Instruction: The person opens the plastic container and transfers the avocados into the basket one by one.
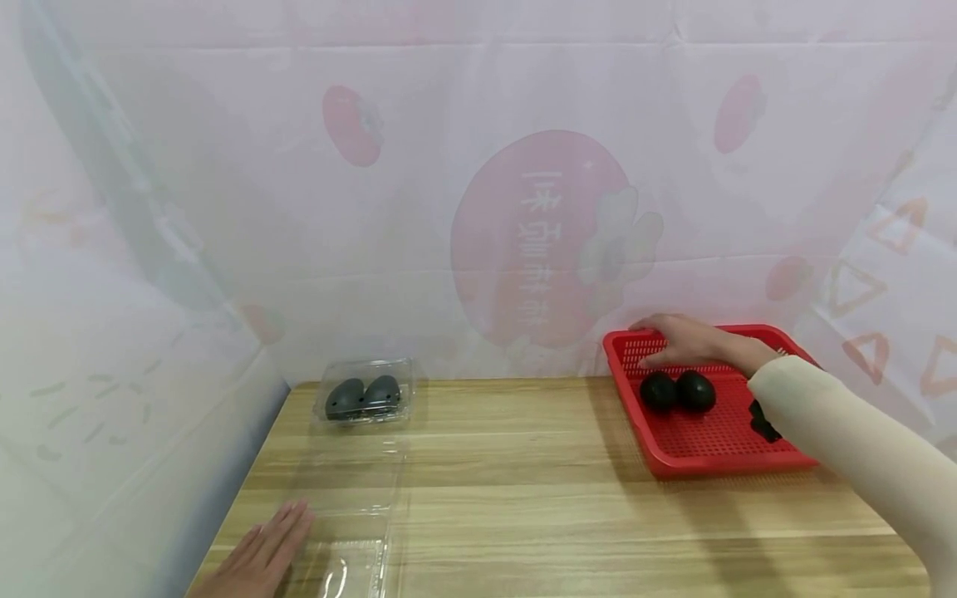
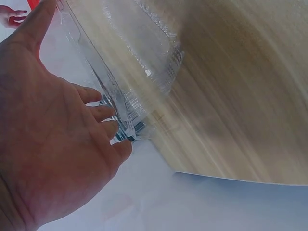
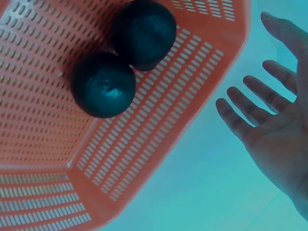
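Note:
Two dark round fruits point(image 1: 677, 391) lie side by side in the red basket point(image 1: 728, 465), also seen as dark balls point(image 3: 103, 85) in the right wrist view. Above the basket's back left part is my right hand point(image 1: 691, 342), fingers spread and apart from the fruits; in its wrist view the hand point(image 3: 274, 101) holds nothing. My left hand point(image 1: 262, 555), fingers straight, is beside an open clear plastic container point(image 1: 351, 552) at the front left. In the left wrist view the hand point(image 2: 62, 130) is empty near the clear plastic point(image 2: 144, 43).
A closed clear box point(image 1: 366, 413) with two dark fruits point(image 1: 363, 397) stands at the table's back left. Another dark object point(image 1: 763, 422) is partly hidden by the right sleeve. A printed white sheet point(image 1: 419, 232) hangs behind the wooden table point(image 1: 508, 490).

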Demonstrator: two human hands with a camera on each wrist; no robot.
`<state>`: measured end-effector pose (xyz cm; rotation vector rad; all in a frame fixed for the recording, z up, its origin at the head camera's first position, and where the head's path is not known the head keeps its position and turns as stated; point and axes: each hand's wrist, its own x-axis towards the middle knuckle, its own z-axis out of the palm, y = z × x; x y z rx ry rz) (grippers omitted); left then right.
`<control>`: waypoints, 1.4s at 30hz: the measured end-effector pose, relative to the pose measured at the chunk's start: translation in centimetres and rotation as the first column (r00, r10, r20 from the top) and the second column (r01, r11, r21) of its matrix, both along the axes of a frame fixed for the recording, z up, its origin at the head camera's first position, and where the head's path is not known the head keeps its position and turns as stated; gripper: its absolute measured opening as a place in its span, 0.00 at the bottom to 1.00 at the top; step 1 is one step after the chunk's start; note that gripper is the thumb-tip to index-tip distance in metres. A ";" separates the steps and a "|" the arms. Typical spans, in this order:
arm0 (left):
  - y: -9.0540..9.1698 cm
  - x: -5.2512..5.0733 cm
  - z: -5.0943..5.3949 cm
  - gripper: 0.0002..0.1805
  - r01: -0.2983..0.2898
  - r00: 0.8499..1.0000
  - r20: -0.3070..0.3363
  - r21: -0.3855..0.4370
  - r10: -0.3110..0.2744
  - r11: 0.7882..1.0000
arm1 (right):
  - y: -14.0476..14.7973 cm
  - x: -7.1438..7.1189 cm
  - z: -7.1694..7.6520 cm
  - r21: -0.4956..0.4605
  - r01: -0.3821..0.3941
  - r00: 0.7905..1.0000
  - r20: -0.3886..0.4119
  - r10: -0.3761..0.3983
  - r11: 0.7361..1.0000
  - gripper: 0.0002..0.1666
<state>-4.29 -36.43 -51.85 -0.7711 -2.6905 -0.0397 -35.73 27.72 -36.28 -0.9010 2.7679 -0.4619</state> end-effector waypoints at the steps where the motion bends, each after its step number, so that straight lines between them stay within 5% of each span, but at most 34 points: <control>1: 0.0 0.0 0.1 0.71 0.002 1.000 0.005 0.004 -0.002 1.000 | -0.2 0.0 0.0 -0.001 -0.005 1.000 -0.007 0.005 1.000 0.41; 8: 0.0 -0.6 1.4 0.75 0.024 0.999 0.040 0.026 -0.025 0.999 | -1.7 -0.2 -0.3 0.005 -0.022 0.999 -0.030 0.023 1.000 0.41; 14: 0.4 -1.4 3.0 0.65 -0.052 0.990 0.133 0.074 0.042 0.996 | -3.1 -0.3 -0.5 0.007 -0.060 0.997 -0.053 0.060 0.998 0.40; 21: 0.6 -2.7 6.4 0.54 -0.163 0.932 0.346 0.152 0.102 0.975 | -4.8 -0.2 -0.5 0.019 -0.105 0.990 -0.091 0.106 0.994 0.38; 27: 0.2 -4.1 8.6 0.52 -0.219 0.913 0.387 0.192 0.131 0.957 | -6.2 -0.3 -0.7 0.017 -0.108 0.991 -0.080 0.109 0.994 0.38; 34: -1.2 -6.9 11.1 0.54 -0.334 0.820 0.560 0.302 0.118 0.893 | -7.7 -0.4 -0.8 0.009 -0.136 0.989 -0.059 0.136 0.991 0.40; 42: -2.9 -10.0 12.7 0.51 -0.409 0.770 0.629 0.351 0.112 0.842 | -9.6 -0.6 -1.3 -0.039 -0.185 0.982 -0.057 0.183 0.982 0.41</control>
